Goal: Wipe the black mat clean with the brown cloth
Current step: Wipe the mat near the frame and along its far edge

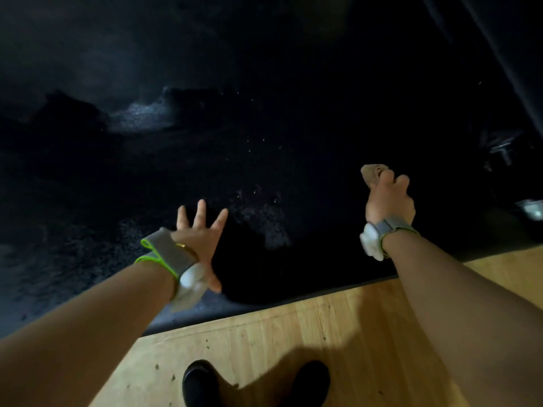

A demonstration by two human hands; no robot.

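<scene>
Black mat (264, 83) is laid on the wooden floor (293, 348), its near edge just ahead of 2 shoes (199, 383). Pale specks are visible on it near the middle. The left hand (199, 239) is spread flat, fingers apart, over the mat. The brown cloth (371, 174) is bunched in the right hand (388, 198), fingers curled round it. Wiping appears underway; next, the cloth would need pressing across the specks.
</scene>
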